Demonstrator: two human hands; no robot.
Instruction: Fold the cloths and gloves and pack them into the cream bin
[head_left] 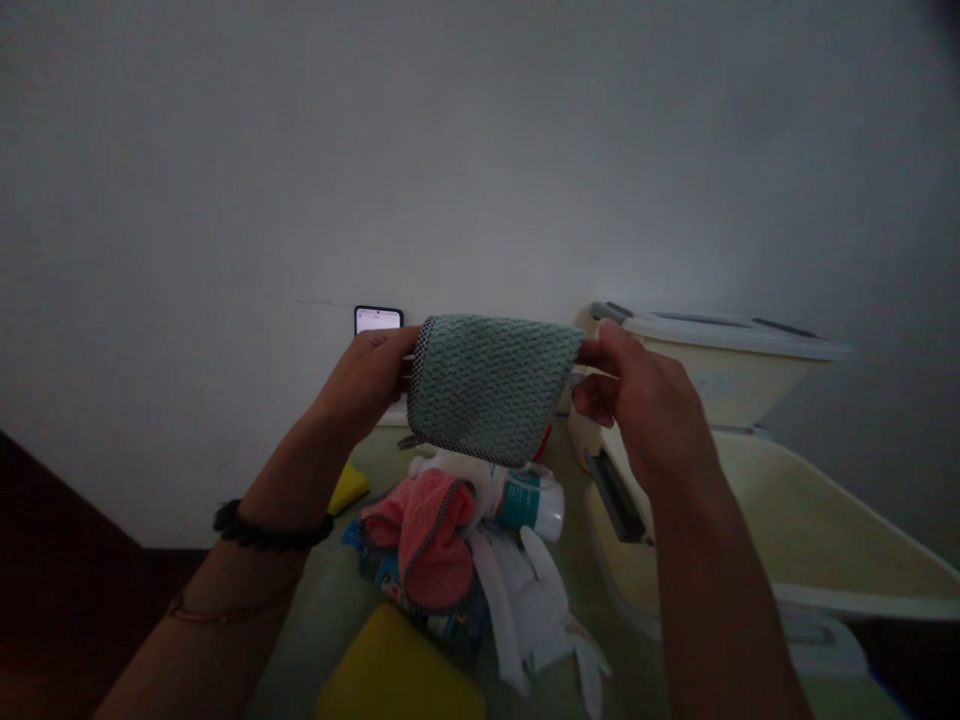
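The green cloth [491,385] is up in the air over the worktop [581,575], with the left hand [367,375] holding its left side and the right hand [656,400] holding its top right corner, the fingers of both closed on it. Below it are a pink cloth [435,540] and a white bottle [536,503], and a big pale box [847,520] is on the right. I think the step now is holding the cloth spread out, and moving it calls for both hands going together so it doesn't flop.
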